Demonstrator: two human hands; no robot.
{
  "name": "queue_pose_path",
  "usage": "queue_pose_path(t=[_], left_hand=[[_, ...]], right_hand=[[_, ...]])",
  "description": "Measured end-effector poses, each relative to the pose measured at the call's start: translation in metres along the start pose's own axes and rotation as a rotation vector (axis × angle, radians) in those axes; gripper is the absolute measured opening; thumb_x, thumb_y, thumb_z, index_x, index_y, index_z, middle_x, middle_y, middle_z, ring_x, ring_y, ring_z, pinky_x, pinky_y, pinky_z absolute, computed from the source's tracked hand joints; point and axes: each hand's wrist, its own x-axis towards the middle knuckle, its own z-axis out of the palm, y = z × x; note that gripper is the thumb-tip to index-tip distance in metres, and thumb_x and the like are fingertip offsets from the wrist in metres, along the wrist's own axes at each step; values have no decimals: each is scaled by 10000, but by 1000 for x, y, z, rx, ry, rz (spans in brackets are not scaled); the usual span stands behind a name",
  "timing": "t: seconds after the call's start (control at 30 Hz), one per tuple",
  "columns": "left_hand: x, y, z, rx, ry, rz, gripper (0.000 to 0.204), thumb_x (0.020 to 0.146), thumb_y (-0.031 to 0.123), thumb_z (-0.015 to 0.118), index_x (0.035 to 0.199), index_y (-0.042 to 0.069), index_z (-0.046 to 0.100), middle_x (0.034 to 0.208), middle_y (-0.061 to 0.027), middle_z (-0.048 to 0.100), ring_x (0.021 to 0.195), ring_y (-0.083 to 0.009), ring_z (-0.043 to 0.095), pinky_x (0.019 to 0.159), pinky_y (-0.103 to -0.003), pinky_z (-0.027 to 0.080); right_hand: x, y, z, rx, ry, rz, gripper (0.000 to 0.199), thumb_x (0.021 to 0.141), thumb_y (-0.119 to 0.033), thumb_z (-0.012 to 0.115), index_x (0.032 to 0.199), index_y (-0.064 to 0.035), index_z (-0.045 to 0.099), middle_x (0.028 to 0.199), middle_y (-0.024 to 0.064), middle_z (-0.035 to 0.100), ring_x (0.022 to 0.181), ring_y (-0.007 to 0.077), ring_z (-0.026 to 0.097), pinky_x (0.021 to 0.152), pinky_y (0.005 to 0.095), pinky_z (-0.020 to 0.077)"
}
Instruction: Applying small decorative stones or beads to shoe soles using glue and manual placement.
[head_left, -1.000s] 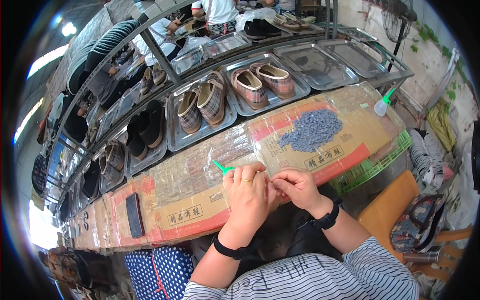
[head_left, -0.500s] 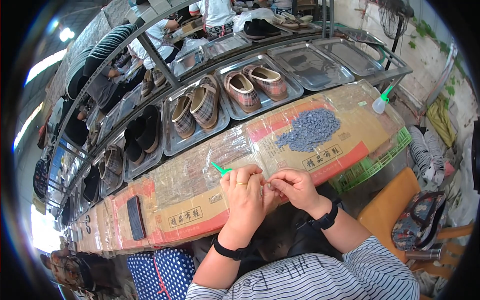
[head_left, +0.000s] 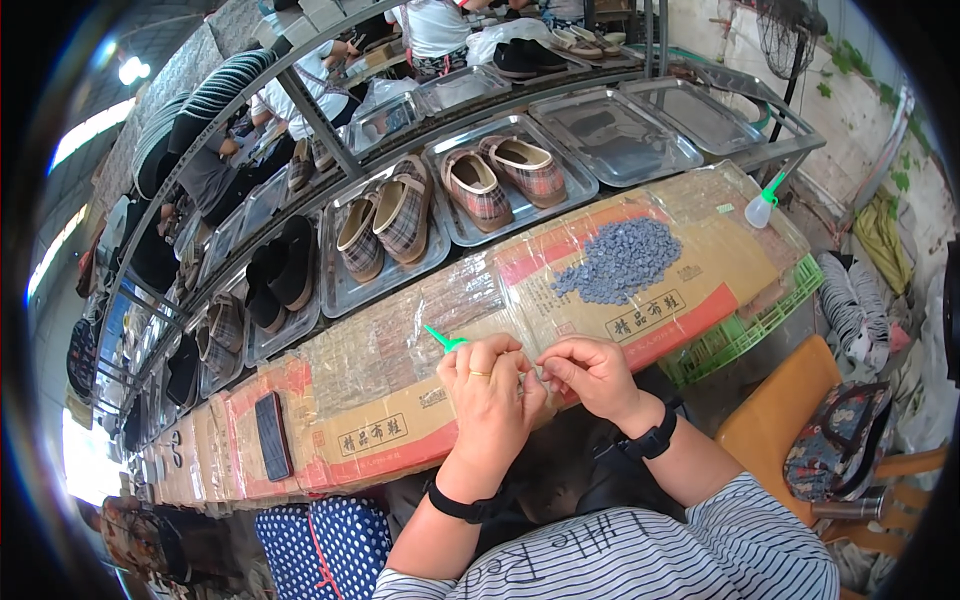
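My left hand (head_left: 492,395) is closed over the near edge of the cardboard-covered table. A green nozzle (head_left: 443,338) sticks out past its knuckles, and the rest of that squeeze bottle is hidden by the hand. My right hand (head_left: 595,378) meets it fingertip to fingertip, thumb and forefinger pinched together. Whatever lies between those fingertips is too small to make out. Beyond the right hand, a heap of small grey-blue pieces (head_left: 622,262) lies on the cardboard. A second squeeze bottle (head_left: 760,211), white with a green nozzle, stands at the table's right end.
Behind the table, metal trays (head_left: 450,233) on a rack carry plaid shoes (head_left: 476,188) and black shoes (head_left: 293,262). A phone (head_left: 271,436) lies on the left part of the table. An orange chair (head_left: 783,425) with a floral bag stands at right. Other people work beyond the rack.
The trays with the shoes have shifted slightly to the left along the rack. My two hands stay nearly in place, their fingertips still together.
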Motion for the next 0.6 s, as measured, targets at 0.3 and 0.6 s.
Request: queue_pose_path(t=[0.3, 0.6], left_hand=[[-3, 0, -2, 37, 22, -5, 206, 692, 66, 753, 854, 107, 633, 977, -36, 579, 938, -244, 530, 891, -417, 339], [0, -2, 0, 46, 1, -11, 196, 673, 72, 730, 806, 97, 588, 976, -42, 581, 931, -258, 525, 886, -427, 341]], right_hand=[[-1, 1, 4, -12, 6, -24, 94, 937, -42, 622, 940, 34, 679, 795, 42, 661, 659, 69, 601, 575, 219, 486], [-2, 0, 9, 28, 0, 9, 102, 940, -54, 624, 947, 33, 678, 779, 38, 667, 650, 66, 602, 576, 215, 490]])
